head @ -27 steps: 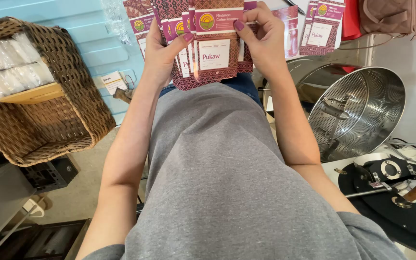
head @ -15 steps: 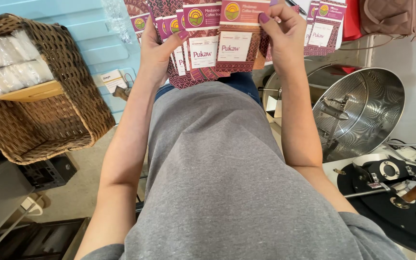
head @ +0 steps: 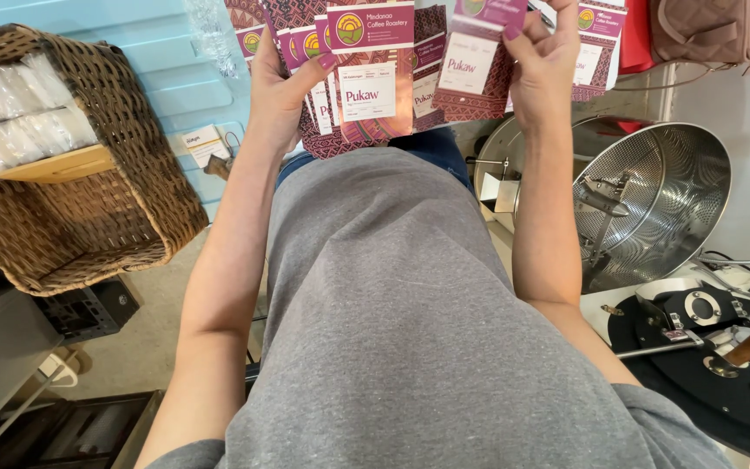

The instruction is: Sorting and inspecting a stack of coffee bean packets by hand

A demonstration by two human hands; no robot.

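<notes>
We hold a fanned stack of maroon coffee pouches (head: 353,87) in our left hand (head: 284,91), thumb pressed across the front pouch so the overlapping edges stay splayed and each label shows. Our right hand (head: 544,65) pinches a single pouch (head: 475,74) by its upper part, fingers closed on it, lifted just beside the fan and apart from it, as if separated for a look. Both are raised in front of our grey shirt (head: 410,330). To the left sits a wicker basket (head: 132,208) with clear wrapped packets (head: 19,113) inside. To the right stands a perforated steel cooling tray (head: 661,200) with stirring arms, near a black machine base (head: 705,347).
</notes>
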